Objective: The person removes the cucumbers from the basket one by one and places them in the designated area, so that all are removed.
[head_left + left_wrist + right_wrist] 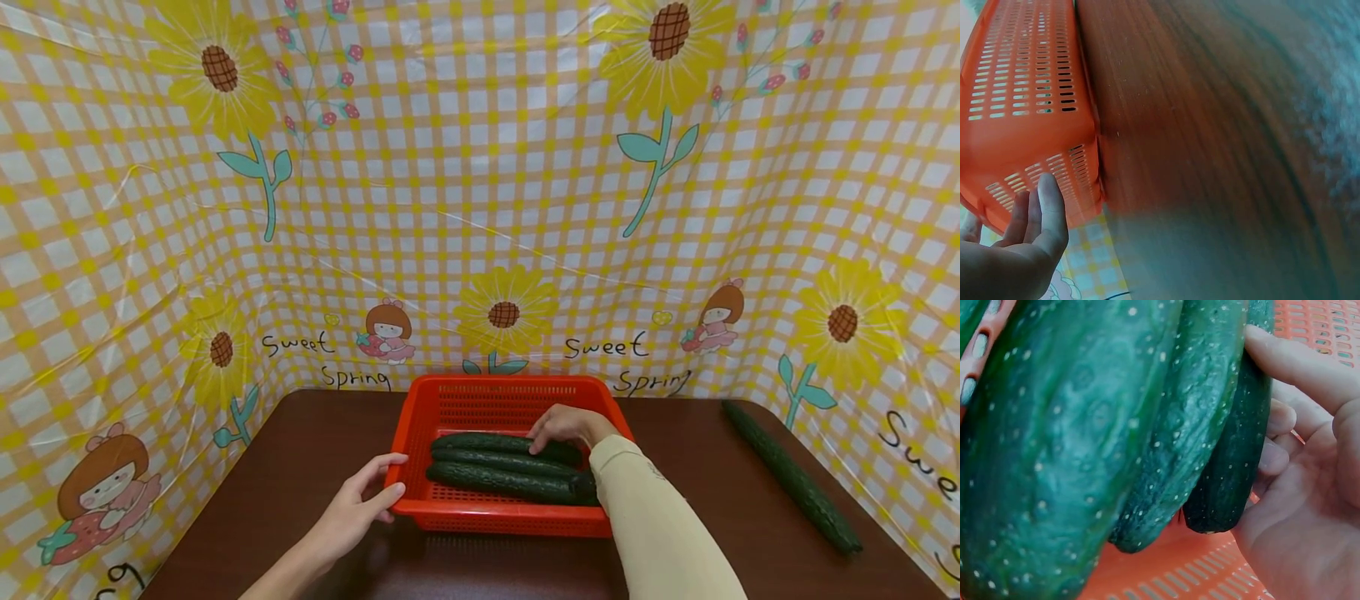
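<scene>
A red perforated plastic basket stands on the table, with three dark green cucumbers lying side by side in it, roughly lengthwise. My left hand holds the basket's left rim; in the left wrist view its fingers lie against the outer wall. Inside the basket, my right hand grips the rearmost cucumber near its right part. The right wrist view shows the thumb on that cucumber's upper side and the other fingers partly hidden behind it. The middle cucumber and front cucumber lie nearer me.
Another cucumber lies slantwise on the dark brown table, near its right edge. A yellow checked cloth with sunflowers hangs behind and at both sides. The basket's rear wall stands close to this cloth.
</scene>
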### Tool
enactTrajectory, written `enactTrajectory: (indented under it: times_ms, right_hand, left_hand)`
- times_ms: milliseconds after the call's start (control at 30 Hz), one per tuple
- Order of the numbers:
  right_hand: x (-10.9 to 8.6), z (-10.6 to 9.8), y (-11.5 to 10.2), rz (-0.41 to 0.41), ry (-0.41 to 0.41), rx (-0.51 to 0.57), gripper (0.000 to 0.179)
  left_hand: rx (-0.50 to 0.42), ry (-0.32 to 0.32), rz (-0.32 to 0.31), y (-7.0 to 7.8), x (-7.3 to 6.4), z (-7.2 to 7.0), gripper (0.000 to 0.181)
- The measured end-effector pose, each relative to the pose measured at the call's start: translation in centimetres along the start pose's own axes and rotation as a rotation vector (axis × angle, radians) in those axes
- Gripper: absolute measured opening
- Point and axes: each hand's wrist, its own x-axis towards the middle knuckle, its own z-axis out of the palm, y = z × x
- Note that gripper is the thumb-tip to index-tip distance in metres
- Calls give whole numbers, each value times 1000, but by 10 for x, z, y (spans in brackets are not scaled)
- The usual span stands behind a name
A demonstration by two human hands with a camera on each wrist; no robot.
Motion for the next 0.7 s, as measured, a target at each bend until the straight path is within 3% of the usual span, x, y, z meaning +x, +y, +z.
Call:
enactTrajectory:
  times_ms: [267, 700]
  right_hand:
    - [2, 3, 2, -23, -5, -46, 38]
    - [1, 5, 2, -26, 9, -55, 23]
  left_hand:
    - [2, 0, 0, -1, 0, 0, 45]
    - [7, -2, -3, -3, 1, 0, 45]
